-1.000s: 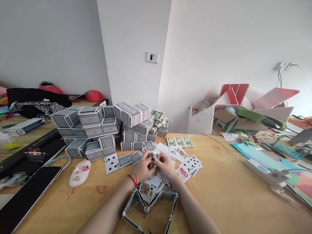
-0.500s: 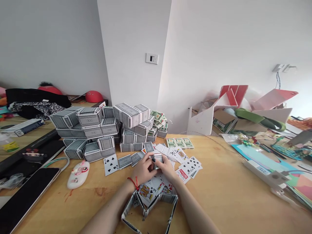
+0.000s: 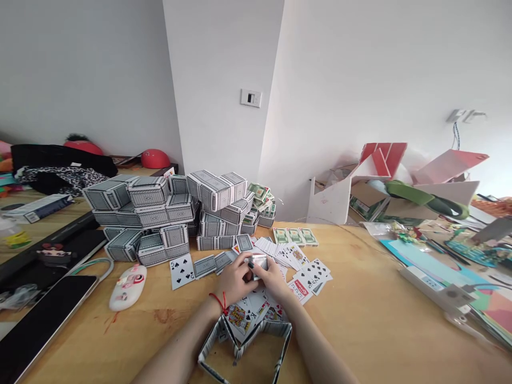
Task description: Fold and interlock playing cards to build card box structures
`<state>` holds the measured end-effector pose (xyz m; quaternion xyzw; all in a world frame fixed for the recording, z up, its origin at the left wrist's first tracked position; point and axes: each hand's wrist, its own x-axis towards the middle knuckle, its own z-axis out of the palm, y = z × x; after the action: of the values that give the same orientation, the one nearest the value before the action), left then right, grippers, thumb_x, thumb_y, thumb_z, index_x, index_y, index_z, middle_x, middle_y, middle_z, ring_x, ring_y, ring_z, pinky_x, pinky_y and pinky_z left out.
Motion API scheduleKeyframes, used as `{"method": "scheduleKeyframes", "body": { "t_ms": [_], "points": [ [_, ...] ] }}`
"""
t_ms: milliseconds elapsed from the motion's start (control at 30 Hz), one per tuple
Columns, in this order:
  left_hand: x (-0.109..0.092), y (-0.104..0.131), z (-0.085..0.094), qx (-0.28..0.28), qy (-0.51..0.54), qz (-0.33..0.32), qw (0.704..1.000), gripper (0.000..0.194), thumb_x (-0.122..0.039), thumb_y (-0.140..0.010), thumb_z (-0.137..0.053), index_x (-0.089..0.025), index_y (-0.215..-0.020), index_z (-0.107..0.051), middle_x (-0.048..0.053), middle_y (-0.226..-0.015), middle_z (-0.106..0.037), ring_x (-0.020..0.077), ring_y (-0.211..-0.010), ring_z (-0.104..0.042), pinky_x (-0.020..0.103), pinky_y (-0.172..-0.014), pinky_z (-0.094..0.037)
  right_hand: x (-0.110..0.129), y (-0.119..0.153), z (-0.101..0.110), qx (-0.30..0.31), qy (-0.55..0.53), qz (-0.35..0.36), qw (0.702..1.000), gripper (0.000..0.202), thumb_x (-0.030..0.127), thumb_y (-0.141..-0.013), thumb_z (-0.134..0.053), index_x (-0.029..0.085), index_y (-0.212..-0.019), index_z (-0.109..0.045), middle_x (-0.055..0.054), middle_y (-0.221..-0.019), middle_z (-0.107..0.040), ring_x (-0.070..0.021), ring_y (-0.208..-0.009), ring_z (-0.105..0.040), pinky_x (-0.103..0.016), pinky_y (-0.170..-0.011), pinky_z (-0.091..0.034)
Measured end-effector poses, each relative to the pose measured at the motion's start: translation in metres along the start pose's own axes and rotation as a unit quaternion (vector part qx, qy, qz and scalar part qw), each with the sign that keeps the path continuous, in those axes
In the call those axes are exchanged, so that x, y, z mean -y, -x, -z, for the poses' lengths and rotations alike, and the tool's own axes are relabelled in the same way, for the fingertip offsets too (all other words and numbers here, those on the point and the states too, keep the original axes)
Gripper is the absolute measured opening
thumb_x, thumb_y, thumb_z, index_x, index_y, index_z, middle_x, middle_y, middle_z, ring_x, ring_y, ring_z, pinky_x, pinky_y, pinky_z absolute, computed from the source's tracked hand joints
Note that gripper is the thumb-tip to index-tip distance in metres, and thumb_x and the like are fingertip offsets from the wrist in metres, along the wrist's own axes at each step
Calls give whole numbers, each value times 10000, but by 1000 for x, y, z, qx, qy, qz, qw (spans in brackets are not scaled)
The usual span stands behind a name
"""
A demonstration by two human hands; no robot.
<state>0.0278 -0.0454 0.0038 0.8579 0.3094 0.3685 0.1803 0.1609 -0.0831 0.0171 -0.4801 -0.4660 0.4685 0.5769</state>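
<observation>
Evidently, a small folded-card piece (image 3: pixel 260 260) is held between the two hands, just above loose playing cards (image 3: pixel 240 316) spread on the wooden table (image 3: pixel 360 314). The fingers of the left hand (image 3: pixel 233 281) (a red cord (image 3: pixel 221 303) is worn at its wrist) are curled narrowly against the piece's left side; its right side is gripped by the right hand (image 3: pixel 276 278). Between the forearms, a heart-shaped frame (image 3: pixel 252 337) is noted. Patterned card blocks (image 3: pixel 214 186) are stacked beyond the hands, and a white mouse (image 3: pixel 128 288) is seen at left.
</observation>
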Motion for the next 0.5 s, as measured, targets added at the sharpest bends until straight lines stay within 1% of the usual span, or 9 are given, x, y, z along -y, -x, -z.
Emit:
{"method": "scheduleKeyframes", "body": {
  "t_ms": [100,200,367,433,500],
  "points": [
    [0,0,1,6,-1,-17,1000,296,-155,-662,-580,-206,-954,-587,60,-1189,-543,119,-608,-558,283,-618,-468,-4,0,1,20,-53,-26,998,301,394,-643,-712,164,-807,-607,-14,-679,-651,-172,-616,-595,-266,-567,-461],
    [1,0,2,13,-14,-37,999,299,-179,-674,-594,-205,-972,-582,67,-1212,-540,143,-668,-589,291,-637,-477,-6,0,2,42,-96,-52,993,286,365,-628,-724,150,-777,-605,-21,-665,-650,-166,-592,-602,-271,-569,-468],
    [-2,-1,5,11,-9,-62,998,367,-210,-692,-607,-210,-1057,-567,73,-1183,-566,158,-695,-609,316,-684,-486,-2,1,3,48,-127,-61,989,284,284,-605,-742,154,-829,-625,-13,-665,-651,-164,-582,-600,-273,-568,-474],
    [-4,-2,6,16,1,-67,998,371,-184,-692,-600,-221,-1059,-569,66,-1191,-565,149,-685,-610,313,-688,-485,1,2,2,45,-139,-56,988,274,272,-605,-737,162,-833,-633,-19,-695,-658,-176,-606,-606,-282,-578,-477],
    [-6,-2,7,20,14,-67,997,295,-152,-697,-581,-221,-984,-590,59,-1219,-549,158,-747,-616,308,-713,-481,2,3,1,38,-143,-54,988,265,281,-611,-728,167,-834,-641,-29,-736,-663,-192,-635,-610,-294,-589,-480]
  ]
}}
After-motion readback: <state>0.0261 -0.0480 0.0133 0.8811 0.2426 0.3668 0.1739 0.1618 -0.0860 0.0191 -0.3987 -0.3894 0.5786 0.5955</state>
